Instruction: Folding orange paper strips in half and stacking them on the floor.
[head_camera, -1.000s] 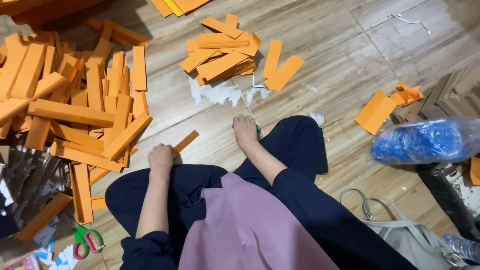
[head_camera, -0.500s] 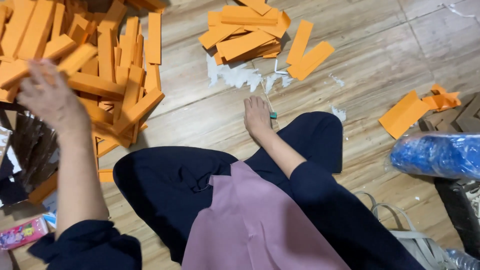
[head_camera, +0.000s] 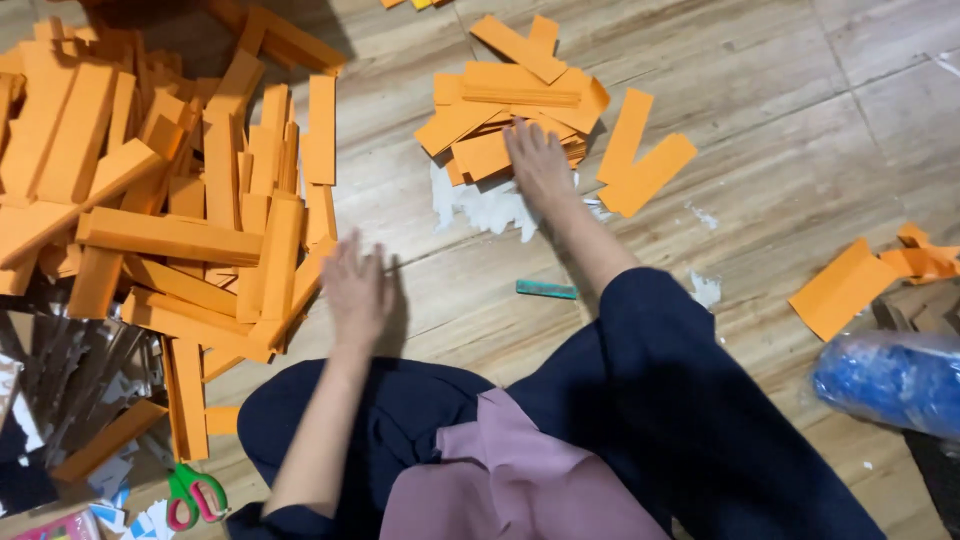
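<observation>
Wood floor (head_camera: 760, 130): your right hand (head_camera: 538, 160) lies flat, fingers spread, on the small orange-strip stack (head_camera: 505, 120); left hand (head_camera: 355, 290) hovers wide, empty, beside the big pile (head_camera: 170, 200); likely mid-sort, next needs a pinch grip.

Warm indoor light, bit dim, soft shadows top left, motion blur on hands (head_camera: 355, 290), edges sharp-ish

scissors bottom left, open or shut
Cannot tell. Only the scissors' green and red handle loops show, lying flat on the floor by the big orange strip pile; the blades are cut off by the frame edge.
</observation>
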